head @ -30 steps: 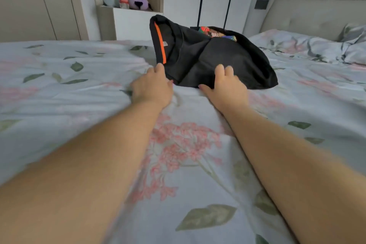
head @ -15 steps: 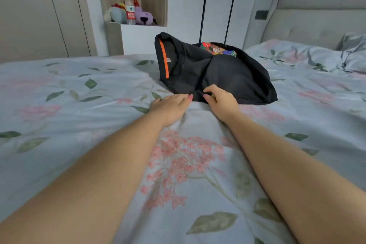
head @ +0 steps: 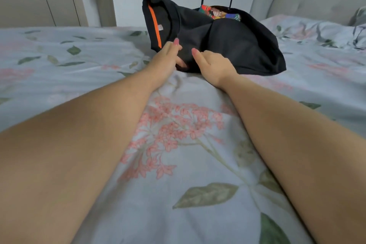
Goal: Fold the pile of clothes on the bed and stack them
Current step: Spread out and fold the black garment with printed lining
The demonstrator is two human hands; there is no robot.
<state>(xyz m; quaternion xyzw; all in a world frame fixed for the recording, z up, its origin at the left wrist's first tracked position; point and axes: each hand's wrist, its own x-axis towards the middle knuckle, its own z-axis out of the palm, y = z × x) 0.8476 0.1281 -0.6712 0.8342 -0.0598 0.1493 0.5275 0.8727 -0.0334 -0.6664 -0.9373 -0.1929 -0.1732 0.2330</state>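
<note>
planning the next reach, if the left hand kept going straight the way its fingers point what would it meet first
The black garment: the left hand touches its near edge, fingers aimed just right of the orange stripe.

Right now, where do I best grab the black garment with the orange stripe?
I'd grip the black orange-striped garment by its near edge, from your side: that edge lies loose on the floral bedsheet; the rest drapes over colourful clothes.

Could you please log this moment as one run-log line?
left hand pinches black garment edge | right hand touches it, grip unclear | colourful garment behind | pile unfolded on bed
</note>
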